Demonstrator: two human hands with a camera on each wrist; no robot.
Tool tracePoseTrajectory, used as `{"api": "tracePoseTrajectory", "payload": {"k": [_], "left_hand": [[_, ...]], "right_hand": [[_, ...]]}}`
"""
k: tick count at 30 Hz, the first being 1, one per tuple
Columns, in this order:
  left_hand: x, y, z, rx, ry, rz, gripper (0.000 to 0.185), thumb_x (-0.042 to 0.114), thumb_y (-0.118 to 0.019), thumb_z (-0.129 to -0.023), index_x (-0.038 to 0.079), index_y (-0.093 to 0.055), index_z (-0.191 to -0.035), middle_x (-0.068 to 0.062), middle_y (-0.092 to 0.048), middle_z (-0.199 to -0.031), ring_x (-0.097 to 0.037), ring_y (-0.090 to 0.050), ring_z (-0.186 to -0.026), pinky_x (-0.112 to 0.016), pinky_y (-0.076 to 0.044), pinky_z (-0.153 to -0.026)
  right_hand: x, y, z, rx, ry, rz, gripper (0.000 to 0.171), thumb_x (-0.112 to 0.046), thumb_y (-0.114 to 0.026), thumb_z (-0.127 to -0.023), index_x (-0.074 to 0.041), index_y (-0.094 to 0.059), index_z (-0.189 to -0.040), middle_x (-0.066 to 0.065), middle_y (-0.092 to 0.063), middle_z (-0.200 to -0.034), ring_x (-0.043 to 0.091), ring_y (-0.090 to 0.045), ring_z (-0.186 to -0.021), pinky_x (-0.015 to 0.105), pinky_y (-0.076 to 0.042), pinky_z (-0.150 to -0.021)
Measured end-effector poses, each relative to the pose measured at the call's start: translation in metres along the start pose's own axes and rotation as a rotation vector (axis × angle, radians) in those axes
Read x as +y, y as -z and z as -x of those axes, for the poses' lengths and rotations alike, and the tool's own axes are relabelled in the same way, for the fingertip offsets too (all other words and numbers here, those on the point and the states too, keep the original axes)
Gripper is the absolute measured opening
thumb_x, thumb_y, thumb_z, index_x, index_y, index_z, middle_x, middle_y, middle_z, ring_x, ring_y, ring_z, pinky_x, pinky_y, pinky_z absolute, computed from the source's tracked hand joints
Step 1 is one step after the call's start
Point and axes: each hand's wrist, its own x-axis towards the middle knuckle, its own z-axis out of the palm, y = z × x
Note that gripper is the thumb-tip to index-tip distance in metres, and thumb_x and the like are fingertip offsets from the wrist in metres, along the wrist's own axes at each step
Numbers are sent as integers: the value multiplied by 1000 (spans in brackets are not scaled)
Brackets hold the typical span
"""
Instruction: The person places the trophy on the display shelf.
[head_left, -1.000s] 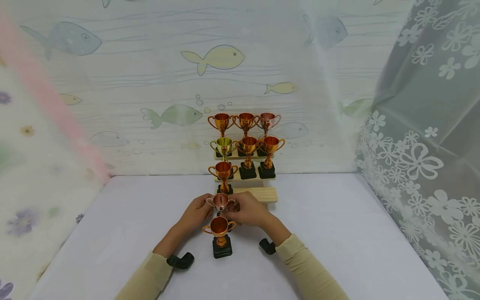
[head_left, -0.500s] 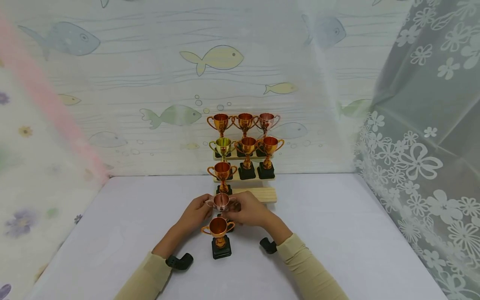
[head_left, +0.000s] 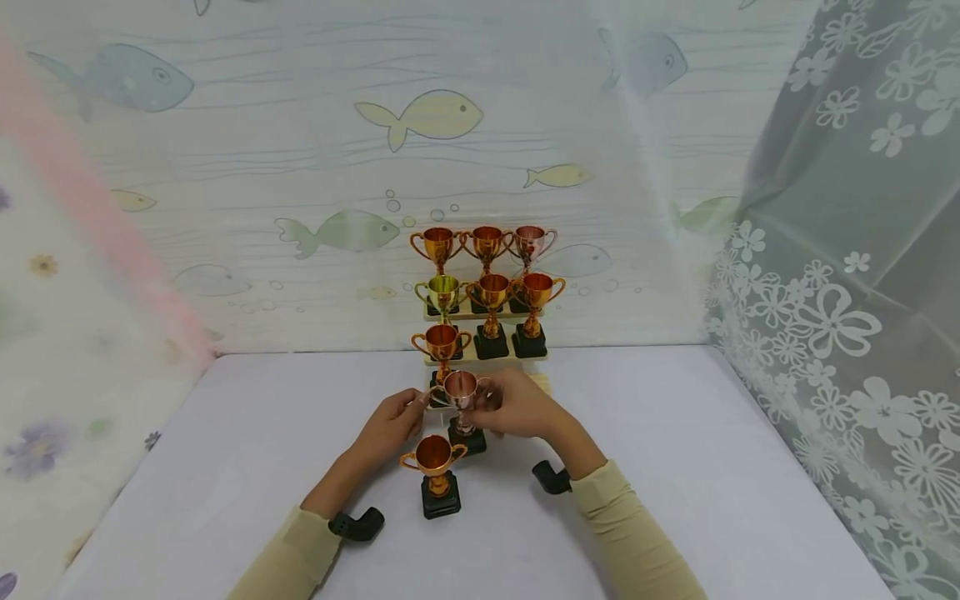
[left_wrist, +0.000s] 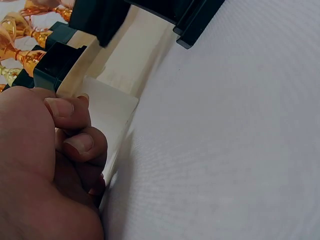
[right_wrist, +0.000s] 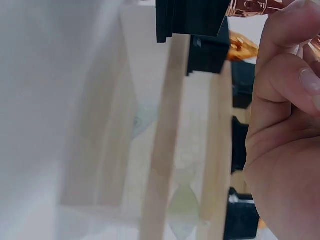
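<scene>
A white tabletop [head_left: 225,467] carries a stepped wooden stand [head_left: 542,382] at twelve o'clock, its tiers lined with small trophies. A copper trophy [head_left: 436,469] stands alone at six o'clock. The pink trophy [head_left: 462,402] has risen and shifted toward one o'clock over the past second, nearer the stand's lowest step. The right hand [head_left: 525,407] pinches its cup, fingers curled round it. The left hand [head_left: 390,427] has stayed at nine o'clock, fingertips seemingly on the near handle, though that contact is unclear.
</scene>
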Motion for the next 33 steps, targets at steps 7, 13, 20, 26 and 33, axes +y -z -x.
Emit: {"api": "tracePoseTrajectory", "payload": {"k": [7, 13, 20, 26, 33], "left_hand": [[-1, 0, -1, 3, 5, -1, 37, 31, -48, -115, 2, -63, -99, 2, -44, -61, -12, -38, -52, -27, -34, -55], [0, 1, -1, -12, 31, 14, 37, 33, -49, -115, 0, -62, -104, 0, -43, -62, -12, -37, -54, -27, -32, -55], [3, 1, 0, -29, 69, 32, 39, 36, -49, -115, -1, -61, -109, 0, -42, -63, -13, -37, -56, -27, -32, -56], [4, 3, -1, -49, 72, 28, 41, 37, -47, -115, -2, -59, -108, 1, -41, -63, -13, -37, -57, -28, -32, -56], [3, 3, -1, -52, 70, 41, 42, 37, -47, -115, -3, -59, -109, 1, -41, -63, -12, -37, -57, -26, -31, -55]], "right_hand": [[-4, 15, 6, 58, 37, -4, 6, -11, -78, -95, -7, -74, -97, 6, -68, -70, 16, -58, -48, 31, -49, -49], [-4, 22, 9, 110, 66, 5, 8, -8, -79, -94, -7, -73, -88, 0, -64, -65, 16, -56, -47, 30, -48, -48], [-3, 25, 9, 179, 79, 4, 9, -4, -78, -93, -5, -71, -87, 8, -65, -66, 12, -53, -46, 28, -44, -47], [0, 27, 8, 204, 73, -7, 3, -6, -75, -96, -3, -73, -96, 16, -70, -73, 13, -53, -48, 28, -43, -47], [3, 28, 8, 263, 46, 31, 4, -10, -73, -99, -7, -73, -96, 9, -65, -68, 17, -56, -49, 30, -46, -47]]}}
